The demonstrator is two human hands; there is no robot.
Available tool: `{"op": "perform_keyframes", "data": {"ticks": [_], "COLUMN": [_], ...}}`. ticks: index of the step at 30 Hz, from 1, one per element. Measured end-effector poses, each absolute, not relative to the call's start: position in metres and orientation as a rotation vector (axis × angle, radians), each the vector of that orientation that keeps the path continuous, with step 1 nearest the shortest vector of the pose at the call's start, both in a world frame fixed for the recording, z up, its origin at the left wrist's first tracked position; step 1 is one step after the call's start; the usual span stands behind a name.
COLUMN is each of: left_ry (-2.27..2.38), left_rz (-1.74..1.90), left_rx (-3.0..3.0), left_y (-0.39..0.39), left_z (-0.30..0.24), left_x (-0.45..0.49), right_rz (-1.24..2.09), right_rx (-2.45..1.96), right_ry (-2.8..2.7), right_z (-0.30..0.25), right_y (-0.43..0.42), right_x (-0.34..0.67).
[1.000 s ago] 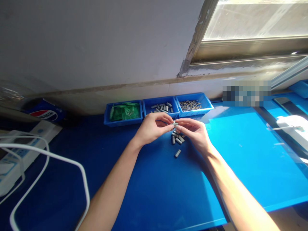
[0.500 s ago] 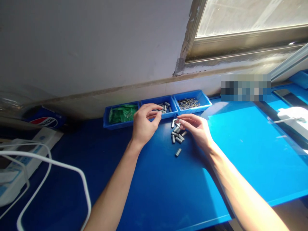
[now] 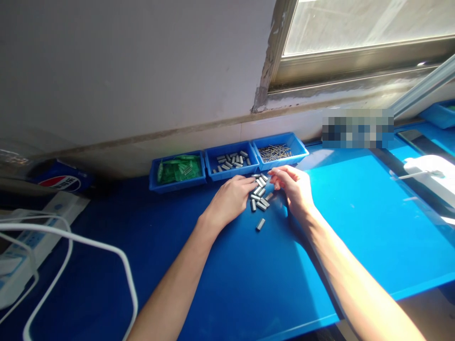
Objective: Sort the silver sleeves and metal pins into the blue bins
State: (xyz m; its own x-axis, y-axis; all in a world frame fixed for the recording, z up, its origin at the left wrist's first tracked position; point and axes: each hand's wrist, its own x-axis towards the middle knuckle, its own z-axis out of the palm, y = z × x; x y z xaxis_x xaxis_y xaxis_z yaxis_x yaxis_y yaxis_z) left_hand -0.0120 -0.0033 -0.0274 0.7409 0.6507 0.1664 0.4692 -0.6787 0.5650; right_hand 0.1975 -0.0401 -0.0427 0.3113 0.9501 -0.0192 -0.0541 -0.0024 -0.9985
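Observation:
A small pile of grey metal pieces (image 3: 259, 194) lies on the blue mat (image 3: 249, 274), with one stray piece (image 3: 260, 224) a little nearer to me. My left hand (image 3: 231, 199) rests on the mat just left of the pile, its fingers pressed together with the tips at the pile's edge. My right hand (image 3: 294, 188) hovers at the pile's right side. Its fingers are curled into a pinch, and what they hold is too small to make out.
Three blue bins line the wall: green bags (image 3: 177, 170), grey metal pieces (image 3: 231, 161), thin pins (image 3: 277, 151). A white cable (image 3: 88, 241) and a power strip (image 3: 31, 241) lie at the left, beside a Pepsi box (image 3: 64, 182). A white device (image 3: 426, 168) sits at the right.
My left hand pulled apart from the right, reached to the middle bin, then came back down beside the pile. My right hand stayed by the pile, shifting slightly toward the bins.

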Motion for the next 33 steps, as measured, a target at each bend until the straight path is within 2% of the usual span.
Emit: {"op": "perform_keyframes", "data": {"ticks": [10,14,18,23,33], "left_ry": [1.285,1.177,0.961,0.820,0.933], "left_rz": [0.373,0.542,0.837,0.862,0.970], "left_rx": [2.389,2.272,1.881,1.536,1.657], "left_y": [-0.004,-0.005,-0.007,-0.007,-0.001], "left_z": [-0.018,-0.020,-0.018,-0.008,-0.003], "left_x": [-0.015,-0.015,-0.012,-0.012,-0.018], "right_rz": [1.059,1.071,1.067,1.089,1.065], "right_rx": [-1.302,-1.295,-1.292,-1.275,-1.334], "right_ry": [-0.883,-0.879,-0.881,-0.885,-0.945], "right_z": [-0.046,-0.045,-0.045,-0.043,-0.045], "right_y": [-0.040,-0.041,-0.041,-0.042,-0.040], "right_x": [0.196,0.196,0.198,0.197,0.197]}}
